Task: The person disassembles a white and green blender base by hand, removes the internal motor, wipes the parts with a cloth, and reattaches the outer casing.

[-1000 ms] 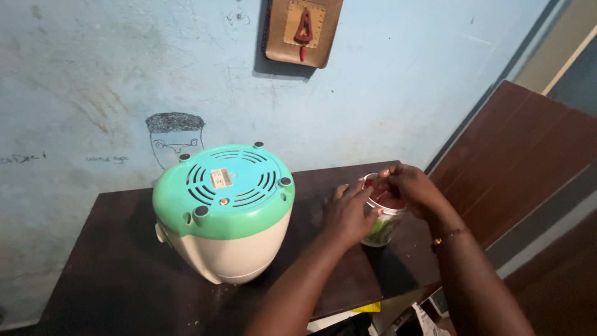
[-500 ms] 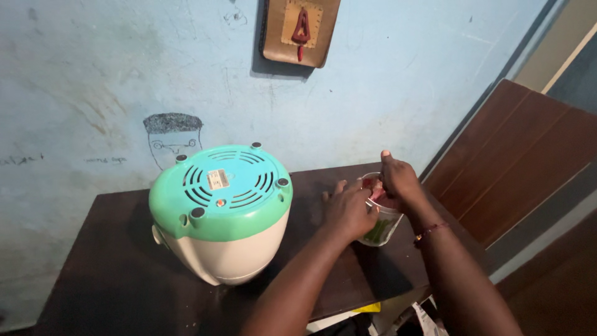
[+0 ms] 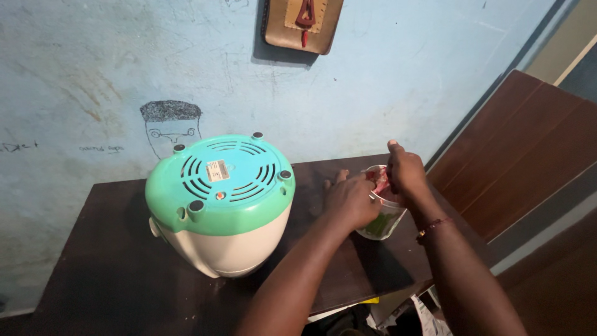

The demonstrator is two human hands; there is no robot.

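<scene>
Near the right edge of the dark brown wooden table (image 3: 112,274), the left hand (image 3: 349,202) clamps its fingers around the clear plastic cup of green and pink contents (image 3: 382,214) while the right hand (image 3: 404,174) pinches at its rim, so a hard tug could tip it off.

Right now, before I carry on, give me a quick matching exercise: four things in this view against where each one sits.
Things:
1. upturned appliance
2. plastic cup
3. left hand
4. wall hanging

Places:
A. up on the blue wall
B. on the cup's left side
C. left part of the dark table
D. near the table's right edge, between both hands

Pairs: 1-C, 2-D, 3-B, 4-A. The right hand is at the cup's rim.
</scene>
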